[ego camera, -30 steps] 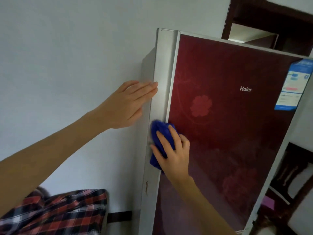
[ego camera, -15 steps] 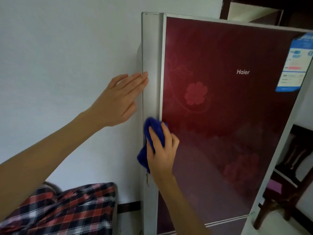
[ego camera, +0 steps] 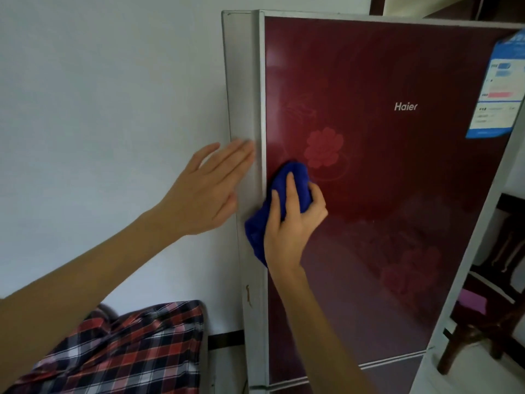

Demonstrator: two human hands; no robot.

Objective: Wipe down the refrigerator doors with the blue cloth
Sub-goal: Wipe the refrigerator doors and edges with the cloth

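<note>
A: Whereabouts of the bunched blue cloth (ego camera: 299, 183)?

B: Pressed to the glossy dark-red refrigerator door (ego camera: 383, 209) near its left edge, just below and left of a faint pink flower print (ego camera: 324, 147). Lower end hanging across the door's silver trim.

A: Held how?

B: Gripped by the right hand (ego camera: 292, 223), fingers curled over the wad.

A: And the left hand (ego camera: 207, 191)?

B: Open, fingers straight and close together, tips laid on the pale grey side panel (ego camera: 244, 81), just left of the cloth and a little higher. Holding nothing.

A: Anything else around?

B: White "Haier" lettering (ego camera: 405, 106) on the upper right of the door, and a blue-and-white label (ego camera: 497, 89) at the right edge. Plain white wall (ego camera: 99, 95) to the left. Red, white and black plaid fabric (ego camera: 127, 345) near, bottom left. Dark wooden chair (ego camera: 483, 331) right of the fridge.
</note>
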